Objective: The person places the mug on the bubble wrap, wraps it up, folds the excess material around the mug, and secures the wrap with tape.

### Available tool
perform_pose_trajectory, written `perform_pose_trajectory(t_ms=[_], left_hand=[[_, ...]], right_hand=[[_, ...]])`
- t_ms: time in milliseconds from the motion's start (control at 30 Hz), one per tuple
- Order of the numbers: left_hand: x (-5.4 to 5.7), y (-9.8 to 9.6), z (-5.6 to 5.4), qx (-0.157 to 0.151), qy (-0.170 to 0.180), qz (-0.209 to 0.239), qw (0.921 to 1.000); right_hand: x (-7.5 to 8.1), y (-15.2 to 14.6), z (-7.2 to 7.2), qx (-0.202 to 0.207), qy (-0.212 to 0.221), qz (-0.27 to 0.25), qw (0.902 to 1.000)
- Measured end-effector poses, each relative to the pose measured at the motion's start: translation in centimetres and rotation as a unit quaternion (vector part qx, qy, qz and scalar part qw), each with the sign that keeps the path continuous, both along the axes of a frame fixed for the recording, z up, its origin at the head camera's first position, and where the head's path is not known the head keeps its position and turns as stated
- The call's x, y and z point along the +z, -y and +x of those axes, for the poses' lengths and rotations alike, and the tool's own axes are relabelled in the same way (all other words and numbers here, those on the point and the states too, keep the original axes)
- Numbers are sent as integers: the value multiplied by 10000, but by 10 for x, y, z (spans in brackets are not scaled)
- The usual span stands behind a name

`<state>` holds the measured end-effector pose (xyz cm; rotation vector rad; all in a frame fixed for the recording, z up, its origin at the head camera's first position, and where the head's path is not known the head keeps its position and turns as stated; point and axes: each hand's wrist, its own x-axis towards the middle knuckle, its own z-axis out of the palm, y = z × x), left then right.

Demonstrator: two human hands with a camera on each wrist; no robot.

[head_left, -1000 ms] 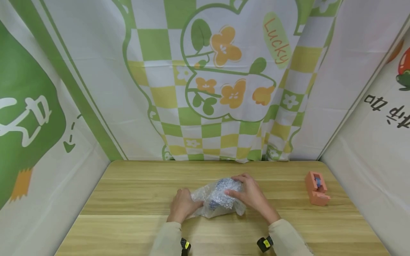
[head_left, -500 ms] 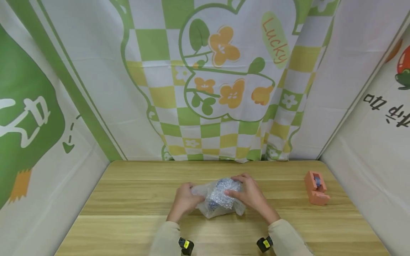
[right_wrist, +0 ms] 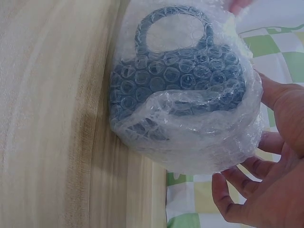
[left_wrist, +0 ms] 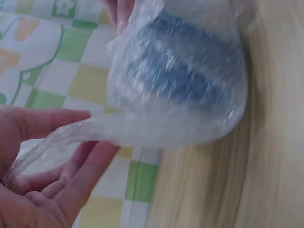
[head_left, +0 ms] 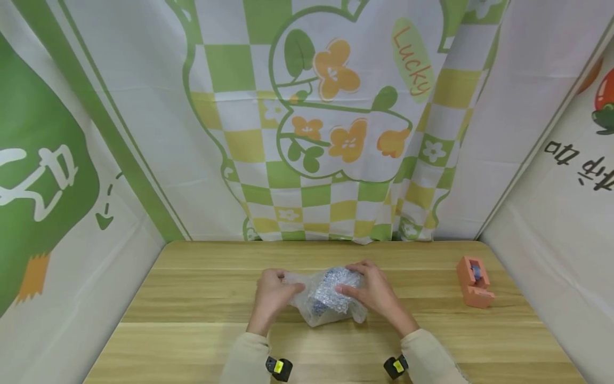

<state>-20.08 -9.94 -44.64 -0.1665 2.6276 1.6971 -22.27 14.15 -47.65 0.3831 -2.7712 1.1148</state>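
Observation:
A blue object with a loop handle [right_wrist: 142,40] lies inside clear bubble wrap [head_left: 312,314] near the middle of the table. Through the plastic its body looks dark and rounded; parts of it are hidden by folds. My left hand [head_left: 274,296] pinches the loose left end of the wrap, and in the left wrist view the twisted plastic [left_wrist: 99,128] runs between thumb and fingers. From the other side, my right hand [head_left: 379,293] holds the wrapped bundle, its fingers curved against the plastic.
An orange tape dispenser [head_left: 472,293] with a roll of tape stands on the right of the wooden table [head_left: 192,304]. Behind the far edge hangs a green and yellow checked cloth [head_left: 345,208]. Printed walls flank both sides.
My left hand has shifted up along the wrap, away from me, lifting and gathering its left end. My right hand and the bundle have stayed in place.

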Motion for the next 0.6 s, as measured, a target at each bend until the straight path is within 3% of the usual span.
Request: perform_pose_trajectory(t_ms=[267,433,500,600], left_hand=[[-5,-33,6,373,-991,-62,9944],[-11,-55,12,704,-1320,-227,9885],[-12,-61,16,677,-1473,-347,9862],[-14,-65,19,363,-1796,-826,9796]], right_hand=[[-1,2,1,-39,-52,-80,9999],[-3,1,0,-31,-99,-157,9998],[-3,1,0,-43,-113,-200,9997],[-4,1,-1,-46,-129,-263,9996]])
